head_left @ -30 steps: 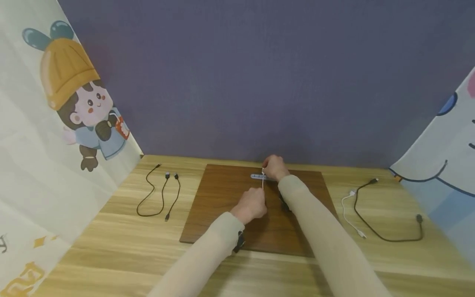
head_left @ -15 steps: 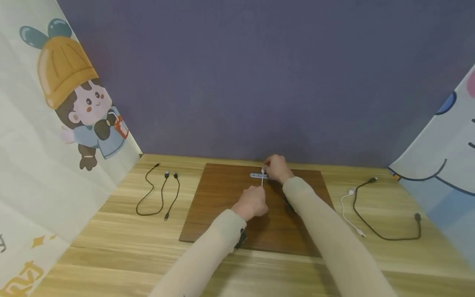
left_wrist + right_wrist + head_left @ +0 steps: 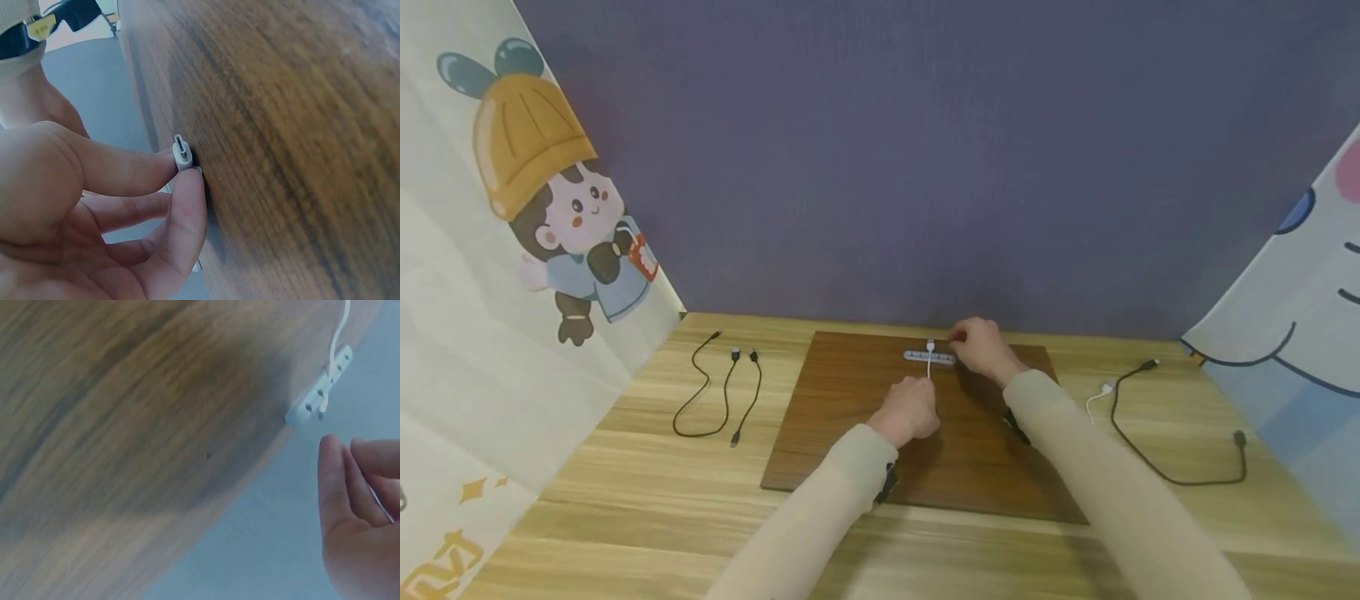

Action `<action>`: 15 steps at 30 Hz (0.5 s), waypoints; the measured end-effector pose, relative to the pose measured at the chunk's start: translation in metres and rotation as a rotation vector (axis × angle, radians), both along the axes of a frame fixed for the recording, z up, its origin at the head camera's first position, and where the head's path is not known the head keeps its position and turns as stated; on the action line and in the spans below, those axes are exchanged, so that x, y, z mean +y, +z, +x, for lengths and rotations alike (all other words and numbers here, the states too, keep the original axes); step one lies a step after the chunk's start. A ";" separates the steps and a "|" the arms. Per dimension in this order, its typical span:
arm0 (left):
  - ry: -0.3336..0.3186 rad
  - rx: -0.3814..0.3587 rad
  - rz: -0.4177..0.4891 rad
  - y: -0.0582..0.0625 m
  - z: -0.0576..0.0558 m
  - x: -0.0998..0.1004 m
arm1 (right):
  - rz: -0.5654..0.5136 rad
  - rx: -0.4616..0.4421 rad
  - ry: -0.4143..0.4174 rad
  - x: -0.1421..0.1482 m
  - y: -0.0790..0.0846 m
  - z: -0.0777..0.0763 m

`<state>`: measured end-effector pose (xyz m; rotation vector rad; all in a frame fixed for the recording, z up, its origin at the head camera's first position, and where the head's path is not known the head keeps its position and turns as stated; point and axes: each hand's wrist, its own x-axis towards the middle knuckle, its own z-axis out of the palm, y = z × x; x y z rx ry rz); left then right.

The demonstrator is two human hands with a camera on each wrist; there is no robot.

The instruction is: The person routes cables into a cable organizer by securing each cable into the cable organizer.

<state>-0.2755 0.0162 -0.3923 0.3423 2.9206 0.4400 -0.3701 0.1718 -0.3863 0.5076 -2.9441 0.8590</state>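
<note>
My left hand (image 3: 906, 412) pinches the small white USB-C plug (image 3: 182, 155) of a white charging cable (image 3: 929, 368) between thumb and finger, low over the dark wooden board (image 3: 842, 408). From there the cable runs away from me across a pale slotted cable clip (image 3: 304, 411) near the board's far edge. Its other plug (image 3: 930, 343) lies just beyond the clip. To the right of the clip is my right hand (image 3: 981, 343), holding nothing; in the right wrist view its fingertips (image 3: 330, 447) are bent loosely, apart from the clip and cable.
Two black cables (image 3: 705, 383) (image 3: 747, 400) lie on the light wooden table (image 3: 625, 500) left of the board. On the right are another white cable (image 3: 1099, 392), partly hidden by my right sleeve, and a longer black cable (image 3: 1150, 462). A grey-purple wall panel (image 3: 880, 167) stands behind.
My right hand has let go of the white cable's far plug and moved right, uncovering more of the clip. My left hand has stayed nearly in place, still pinching the cable.
</note>
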 end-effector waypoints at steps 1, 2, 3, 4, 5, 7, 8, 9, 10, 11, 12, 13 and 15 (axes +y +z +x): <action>0.001 -0.001 -0.001 0.000 0.000 0.000 | 0.000 0.008 0.005 0.004 0.001 0.002; 0.001 0.000 -0.003 0.000 0.000 0.000 | 0.000 0.019 0.011 0.007 0.002 0.003; 0.002 0.001 -0.003 0.000 0.001 0.000 | -0.003 0.026 0.012 0.011 0.004 0.005; 0.003 -0.002 -0.002 0.000 0.001 0.001 | -0.006 0.030 0.015 0.015 0.005 0.007; 0.005 -0.001 -0.003 0.000 0.001 0.001 | -0.006 0.036 0.019 0.019 0.006 0.008; 0.009 -0.003 -0.004 0.000 0.002 0.001 | -0.011 0.039 0.025 0.028 0.007 0.012; 0.012 -0.006 0.000 0.001 0.002 0.001 | -0.017 0.039 0.026 0.033 0.008 0.013; 0.016 -0.009 0.003 0.001 0.002 0.001 | -0.022 0.041 0.028 0.037 0.008 0.014; 0.018 -0.011 0.006 0.001 0.002 0.001 | -0.026 0.047 0.034 0.042 0.008 0.015; 0.021 -0.014 0.009 0.001 0.003 0.001 | -0.028 0.050 0.036 0.046 0.009 0.016; 0.023 -0.020 0.015 0.001 0.003 0.002 | -0.033 0.053 0.037 0.050 0.010 0.017; 0.024 -0.026 0.020 0.001 0.003 0.002 | -0.033 0.060 0.036 0.053 0.010 0.018; 0.022 -0.025 0.023 0.001 0.004 0.002 | -0.034 0.062 0.036 0.060 0.013 0.022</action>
